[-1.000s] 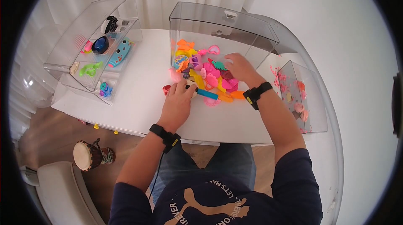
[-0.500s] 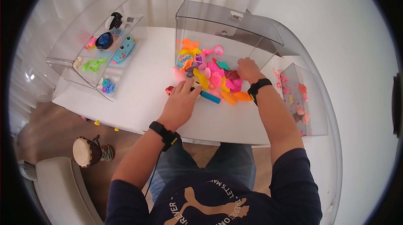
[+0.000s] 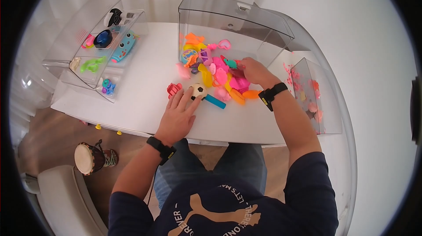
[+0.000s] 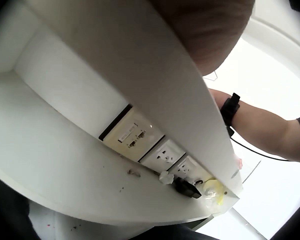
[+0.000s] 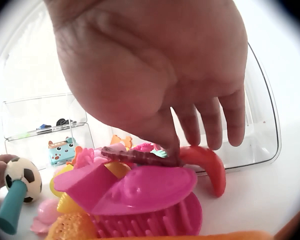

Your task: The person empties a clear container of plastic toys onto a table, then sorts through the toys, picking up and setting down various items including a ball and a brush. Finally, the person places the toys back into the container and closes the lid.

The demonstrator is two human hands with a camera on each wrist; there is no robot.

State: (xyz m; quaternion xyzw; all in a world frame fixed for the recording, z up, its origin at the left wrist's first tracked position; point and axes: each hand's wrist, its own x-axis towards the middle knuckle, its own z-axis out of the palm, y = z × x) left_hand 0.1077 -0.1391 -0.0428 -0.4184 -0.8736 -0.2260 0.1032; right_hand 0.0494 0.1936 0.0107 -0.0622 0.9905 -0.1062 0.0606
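Observation:
In the head view my left hand (image 3: 176,117) lies with extended fingers on a white-and-black ball (image 3: 198,91) with a teal handle (image 3: 215,101), beside a red clip-like toy (image 3: 174,89). The right wrist view shows fingertips at that ball (image 5: 23,175). My right hand (image 3: 259,76) is at the right side of a pile of colourful toys. Close up, the right hand (image 5: 160,65) pinches a dark red translucent piece (image 5: 140,157) between thumb and index finger, above a pink toy (image 5: 140,187). A red curved toy (image 5: 215,172) is beneath the other fingers.
A clear box (image 3: 215,14) stands behind the pile, a compartmented clear case (image 3: 74,33) at the left, and another clear box (image 3: 323,99) at the right. Sockets (image 4: 165,155) show in the left wrist view. A drum (image 3: 85,159) stands on the floor.
My left hand has drawn back toward the table's front and left, uncovering more of the ball. The fingers of my right hand have moved slightly left, onto the dark red piece.

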